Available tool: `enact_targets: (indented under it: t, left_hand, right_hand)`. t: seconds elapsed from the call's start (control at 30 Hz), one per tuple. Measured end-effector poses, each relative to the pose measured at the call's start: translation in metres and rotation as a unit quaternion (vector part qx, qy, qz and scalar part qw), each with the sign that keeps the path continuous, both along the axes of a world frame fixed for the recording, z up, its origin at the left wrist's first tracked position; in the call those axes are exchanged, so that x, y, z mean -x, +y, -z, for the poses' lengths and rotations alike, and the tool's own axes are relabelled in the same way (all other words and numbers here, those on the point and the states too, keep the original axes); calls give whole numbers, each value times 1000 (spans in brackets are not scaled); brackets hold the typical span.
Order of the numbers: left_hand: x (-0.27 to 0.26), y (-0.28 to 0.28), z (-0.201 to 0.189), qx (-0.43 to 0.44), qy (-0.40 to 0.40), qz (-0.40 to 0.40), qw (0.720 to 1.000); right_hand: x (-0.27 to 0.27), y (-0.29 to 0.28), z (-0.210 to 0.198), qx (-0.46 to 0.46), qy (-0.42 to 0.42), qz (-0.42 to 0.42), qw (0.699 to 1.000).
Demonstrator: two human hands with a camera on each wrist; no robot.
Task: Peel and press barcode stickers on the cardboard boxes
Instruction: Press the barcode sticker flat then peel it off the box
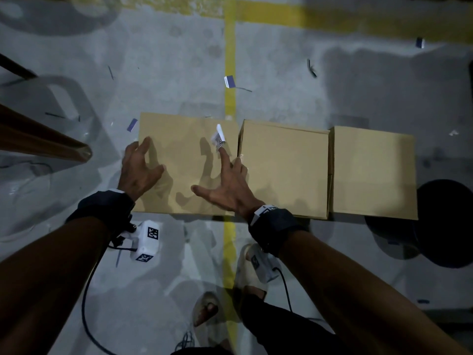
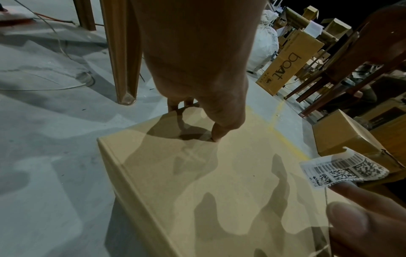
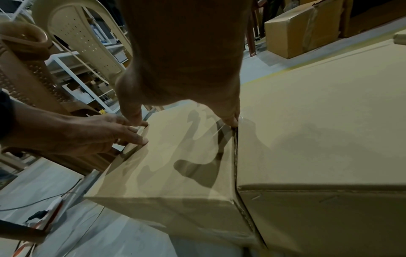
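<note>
Fingers (image 1: 223, 152) of the right hand (image 1: 227, 187) spread, one tip pinning a half-curled sticker (image 1: 218, 137) to the left box (image 1: 179, 160); left hand (image 1: 138, 167) splayed, steadying it. The other boxes (image 1: 284, 167) (seemingly) remain unlabelled.

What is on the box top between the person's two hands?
Only bare cardboard with finger shadows on the left box lies between the left hand and right hand, as the head view shows.
</note>
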State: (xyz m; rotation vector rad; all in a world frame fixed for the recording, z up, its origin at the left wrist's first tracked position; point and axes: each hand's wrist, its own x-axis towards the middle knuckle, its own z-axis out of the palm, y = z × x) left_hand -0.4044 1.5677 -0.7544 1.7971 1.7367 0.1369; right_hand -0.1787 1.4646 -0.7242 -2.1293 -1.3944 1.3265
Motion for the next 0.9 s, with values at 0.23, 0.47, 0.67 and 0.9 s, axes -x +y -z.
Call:
enact_targets:
  t: [0.23, 0.47, 0.67, 0.9]
  left_hand:
    - [-2, 12, 3, 3, 11, 9, 1000]
    - [-3, 15, 2, 7, 12, 19, 1000]
    - [-6, 5, 0, 46, 53, 54, 996]
    - [-46, -39, -49, 63, 25, 161, 985]
  right_hand:
    - [0, 5, 5, -36, 0, 29, 999]
    - [3, 1, 10, -55, 10, 20, 998]
    - [-7, -5, -6, -83, 9, -1, 997]
    - [-31, -50, -43, -55, -12, 27, 998]
